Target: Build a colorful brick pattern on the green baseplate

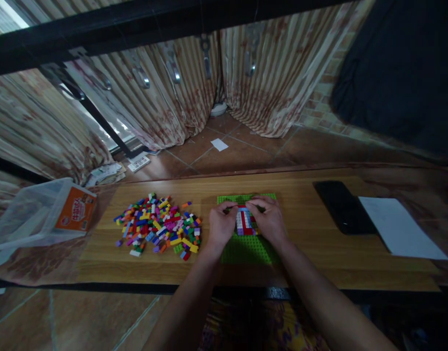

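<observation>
A green studded baseplate (245,249) lies on the wooden board in front of me. On it sits a flat block of toy bricks (245,222) in red, white, blue and purple. My left hand (223,222) is at the block's left side, thumb and forefinger pinched at its far left corner. From the right, my right hand (268,217) reaches over the block, its fingers bent together at the far right corner. Whatever small piece either set of fingertips may hold is hidden.
Left of the baseplate spreads a pile of loose coloured bricks (160,224). A clear plastic box (37,214) with an orange label stands at the far left. To the right lie a black phone-like slab (342,207) and a white sheet of paper (402,226) on the wooden board (300,263).
</observation>
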`<state>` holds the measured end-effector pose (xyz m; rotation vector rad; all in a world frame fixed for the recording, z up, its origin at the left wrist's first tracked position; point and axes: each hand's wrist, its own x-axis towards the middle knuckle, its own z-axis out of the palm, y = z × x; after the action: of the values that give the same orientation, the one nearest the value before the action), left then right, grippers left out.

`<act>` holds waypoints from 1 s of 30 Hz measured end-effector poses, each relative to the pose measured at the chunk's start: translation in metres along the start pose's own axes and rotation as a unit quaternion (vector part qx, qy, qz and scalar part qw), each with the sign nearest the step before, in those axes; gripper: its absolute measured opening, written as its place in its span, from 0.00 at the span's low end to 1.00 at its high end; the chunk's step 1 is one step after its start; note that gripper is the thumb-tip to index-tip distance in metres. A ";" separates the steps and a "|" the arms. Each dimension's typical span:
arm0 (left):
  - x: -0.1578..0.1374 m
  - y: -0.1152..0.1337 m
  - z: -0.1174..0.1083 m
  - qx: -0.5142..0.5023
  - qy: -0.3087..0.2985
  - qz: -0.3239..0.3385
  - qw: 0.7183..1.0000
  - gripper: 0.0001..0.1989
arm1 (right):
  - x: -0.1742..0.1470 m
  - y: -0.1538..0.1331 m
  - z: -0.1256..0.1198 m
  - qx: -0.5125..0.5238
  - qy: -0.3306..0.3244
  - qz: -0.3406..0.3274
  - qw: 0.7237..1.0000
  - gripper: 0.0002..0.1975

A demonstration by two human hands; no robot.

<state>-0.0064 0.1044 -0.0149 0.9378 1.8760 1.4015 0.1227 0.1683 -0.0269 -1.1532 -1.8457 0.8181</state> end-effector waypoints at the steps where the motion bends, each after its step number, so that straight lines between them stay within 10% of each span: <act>1: 0.000 0.001 0.000 -0.004 0.000 -0.004 1.000 0.10 | 0.000 0.000 0.000 0.004 0.000 -0.004 1.000 0.11; 18: -0.011 0.009 -0.008 0.014 0.045 0.014 0.999 0.11 | -0.007 0.006 -0.004 0.028 0.013 -0.009 0.999 0.18; 30: -0.052 -0.024 -0.179 0.165 0.237 0.010 0.957 0.13 | -0.017 0.017 -0.009 0.077 0.052 0.098 0.991 0.20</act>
<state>-0.1251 -0.0387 0.0102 0.8199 2.5238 1.4433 0.1422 0.1600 -0.0416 -1.2662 -1.5730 0.9740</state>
